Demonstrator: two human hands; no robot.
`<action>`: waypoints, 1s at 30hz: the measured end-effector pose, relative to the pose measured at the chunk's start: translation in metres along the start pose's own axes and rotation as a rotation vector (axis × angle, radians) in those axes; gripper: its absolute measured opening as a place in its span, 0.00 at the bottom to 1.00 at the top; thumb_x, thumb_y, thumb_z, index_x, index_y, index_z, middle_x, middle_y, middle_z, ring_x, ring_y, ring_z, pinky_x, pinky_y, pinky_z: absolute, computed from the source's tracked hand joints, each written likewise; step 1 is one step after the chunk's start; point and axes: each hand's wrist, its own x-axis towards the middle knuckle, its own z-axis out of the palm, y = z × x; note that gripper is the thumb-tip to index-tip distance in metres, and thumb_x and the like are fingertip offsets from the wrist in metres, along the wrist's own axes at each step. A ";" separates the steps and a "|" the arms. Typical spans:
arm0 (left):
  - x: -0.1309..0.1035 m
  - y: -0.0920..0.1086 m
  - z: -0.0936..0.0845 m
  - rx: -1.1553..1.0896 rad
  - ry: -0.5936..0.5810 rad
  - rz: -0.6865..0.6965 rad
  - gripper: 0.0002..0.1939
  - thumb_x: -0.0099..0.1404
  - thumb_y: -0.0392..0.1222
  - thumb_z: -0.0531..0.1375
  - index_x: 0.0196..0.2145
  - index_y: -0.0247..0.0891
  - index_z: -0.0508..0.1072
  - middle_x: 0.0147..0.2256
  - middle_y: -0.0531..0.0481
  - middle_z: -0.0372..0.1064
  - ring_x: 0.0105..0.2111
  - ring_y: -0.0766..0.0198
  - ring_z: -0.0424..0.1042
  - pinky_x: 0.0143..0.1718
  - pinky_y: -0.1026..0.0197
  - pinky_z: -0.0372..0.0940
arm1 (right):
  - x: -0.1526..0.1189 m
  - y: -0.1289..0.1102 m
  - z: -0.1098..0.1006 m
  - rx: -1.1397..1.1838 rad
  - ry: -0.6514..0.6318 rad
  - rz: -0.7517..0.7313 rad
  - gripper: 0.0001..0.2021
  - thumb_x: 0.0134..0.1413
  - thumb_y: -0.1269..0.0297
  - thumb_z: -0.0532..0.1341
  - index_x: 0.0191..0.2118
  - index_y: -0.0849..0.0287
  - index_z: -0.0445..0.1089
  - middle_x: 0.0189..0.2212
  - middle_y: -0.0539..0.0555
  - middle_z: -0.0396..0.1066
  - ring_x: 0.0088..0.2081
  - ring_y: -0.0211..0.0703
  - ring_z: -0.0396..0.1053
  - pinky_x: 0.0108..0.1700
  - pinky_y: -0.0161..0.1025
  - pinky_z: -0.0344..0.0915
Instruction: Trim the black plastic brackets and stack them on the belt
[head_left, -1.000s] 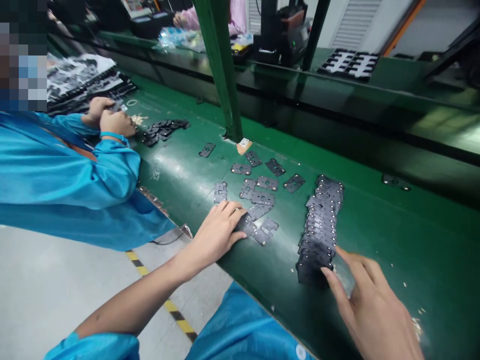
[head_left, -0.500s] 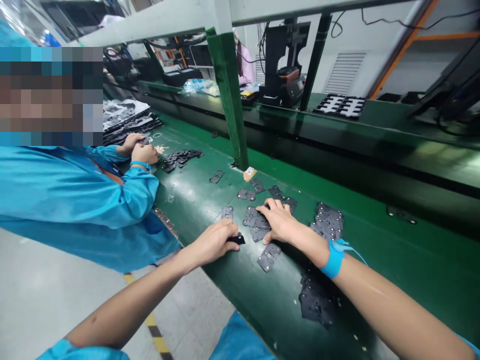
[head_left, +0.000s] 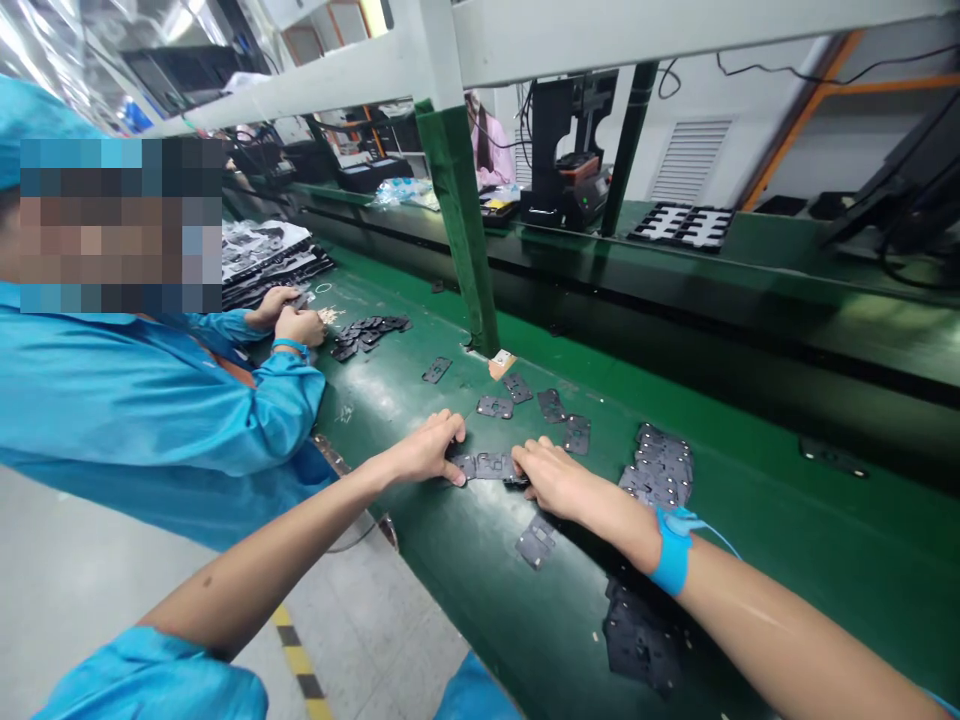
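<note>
My left hand (head_left: 431, 448) is closed at the left end of a short row of thin black plates (head_left: 493, 466), thumb in front and fingers behind. At the row's right end my right hand (head_left: 551, 478), with a blue wrist strap (head_left: 673, 550), curls its fingers over more of these plates. The plates are flat, with cutouts and small shiny dots. A single plate (head_left: 537, 542) lies nearer me, and several others, one being a loose plate (head_left: 494, 407), lie behind my hands.
A stack of plates (head_left: 660, 462) stands right of my right hand, and a darker pile (head_left: 641, 635) lies nearer. On the left a co-worker in a blue sleeve (head_left: 187, 400) handles parts beside another heap (head_left: 367, 335). A green post (head_left: 459, 210) rises from the bench.
My left hand has moved back and left; the plate it held low at the front is now in line with others. Scattered plates under my right hand are gathered into the row.
</note>
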 end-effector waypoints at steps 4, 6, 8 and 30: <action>-0.011 -0.002 -0.001 -0.015 -0.038 -0.022 0.25 0.51 0.46 0.75 0.42 0.41 0.69 0.42 0.50 0.66 0.41 0.54 0.70 0.42 0.58 0.62 | -0.006 -0.005 0.006 0.052 0.051 -0.013 0.08 0.71 0.65 0.64 0.51 0.60 0.75 0.51 0.56 0.76 0.51 0.49 0.75 0.55 0.52 0.73; -0.014 0.000 -0.004 -0.015 -0.069 -0.019 0.19 0.53 0.45 0.73 0.36 0.40 0.68 0.38 0.51 0.68 0.39 0.53 0.70 0.40 0.58 0.61 | -0.007 -0.007 0.005 0.088 0.076 -0.011 0.07 0.71 0.66 0.64 0.51 0.60 0.75 0.50 0.56 0.77 0.49 0.48 0.76 0.54 0.51 0.74; -0.012 0.005 -0.006 -0.019 -0.097 -0.002 0.15 0.56 0.46 0.70 0.33 0.41 0.67 0.34 0.51 0.69 0.37 0.54 0.71 0.38 0.59 0.61 | -0.008 -0.002 -0.001 0.130 0.096 -0.007 0.07 0.70 0.66 0.65 0.50 0.60 0.75 0.48 0.55 0.77 0.48 0.47 0.77 0.52 0.50 0.75; 0.048 0.067 0.008 0.139 -0.224 0.079 0.13 0.53 0.37 0.64 0.36 0.43 0.65 0.38 0.50 0.73 0.41 0.53 0.74 0.40 0.58 0.64 | -0.149 0.321 -0.048 0.096 0.467 0.951 0.18 0.71 0.58 0.66 0.61 0.58 0.71 0.59 0.59 0.73 0.54 0.52 0.76 0.54 0.54 0.76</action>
